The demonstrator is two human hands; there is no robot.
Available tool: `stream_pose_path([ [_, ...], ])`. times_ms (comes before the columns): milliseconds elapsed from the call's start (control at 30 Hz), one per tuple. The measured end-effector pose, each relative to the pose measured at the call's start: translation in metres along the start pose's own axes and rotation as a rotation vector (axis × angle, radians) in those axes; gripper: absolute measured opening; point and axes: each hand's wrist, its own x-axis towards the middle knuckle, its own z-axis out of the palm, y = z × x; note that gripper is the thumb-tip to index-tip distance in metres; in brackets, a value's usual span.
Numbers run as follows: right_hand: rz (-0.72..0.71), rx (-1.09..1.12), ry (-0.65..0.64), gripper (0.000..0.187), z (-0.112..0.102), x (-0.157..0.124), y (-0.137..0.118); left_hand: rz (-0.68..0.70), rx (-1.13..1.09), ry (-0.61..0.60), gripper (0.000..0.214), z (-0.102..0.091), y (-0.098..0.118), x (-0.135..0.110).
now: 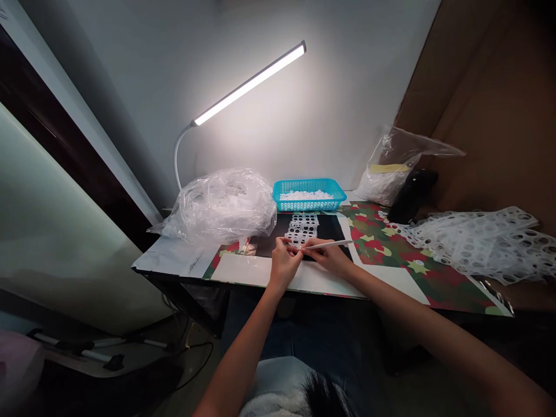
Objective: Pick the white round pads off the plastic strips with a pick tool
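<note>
On a black mat (269,245) in the middle of the table lies a strip of thin white sheet (303,227) punched with rows of round holes. My left hand (284,263) is closed at the near edge of this perforated sheet, its fingertips pinching there. My right hand (328,256) grips a slim white pen-like stick (336,244), whose back end points right. The tip of the stick meets the left fingertips, and the fingers hide what is right under it. Just beyond the sheet stands a turquoise plastic basket (309,205) holding many small white pieces (306,196).
Left of the basket sits a big clear plastic bag (226,205) of white material. A lit lamp (252,84) arches above. At right are a heap of perforated sheets (482,240), a black object (412,194) and another clear bag (384,180). Cardboard (490,116) walls the right side.
</note>
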Motion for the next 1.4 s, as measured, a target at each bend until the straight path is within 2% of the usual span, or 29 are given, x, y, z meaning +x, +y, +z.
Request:
stream_pose_path([
  [200, -0.081, -0.154, 0.014, 0.019, 0.001, 0.000, -0.005, 0.014, 0.014, 0.009, 0.033, 0.002, 0.000, 0.001],
  [367, -0.094, -0.157, 0.073, 0.023, 0.004, 0.001, -0.004, 0.033, 0.002, 0.009, 0.029, 0.003, 0.001, 0.001],
  [633, -0.029, -0.186, 0.211, 0.027, 0.001, 0.002, -0.003, 0.041, -0.001, 0.017, 0.028, 0.004, 0.000, 0.002],
  [800, 0.004, -0.164, 0.406, 0.031, -0.012, 0.002, 0.003, 0.032, -0.008, 0.014, 0.028, 0.002, 0.002, 0.000],
  [867, 0.014, -0.136, 0.428, 0.031, -0.016, 0.001, 0.004, 0.032, -0.015, 0.018, 0.028, 0.002, 0.003, -0.001],
  [933, 0.012, -0.079, 0.359, 0.029, -0.017, 0.000, 0.004, 0.031, -0.022, 0.028, 0.026, 0.002, 0.002, -0.001],
  [1033, 0.002, 0.006, 0.185, 0.026, -0.013, -0.002, 0.001, 0.027, -0.032, 0.042, 0.025, 0.003, -0.002, 0.001],
  [1133, 0.007, 0.007, 0.048, 0.025, -0.008, -0.003, -0.001, 0.023, -0.045, 0.038, 0.028, 0.004, -0.005, 0.003],
  [1400, 0.062, 0.114, -0.043, 0.029, -0.007, -0.003, 0.002, 0.029, -0.060, -0.006, 0.045, 0.001, 0.001, 0.001],
])
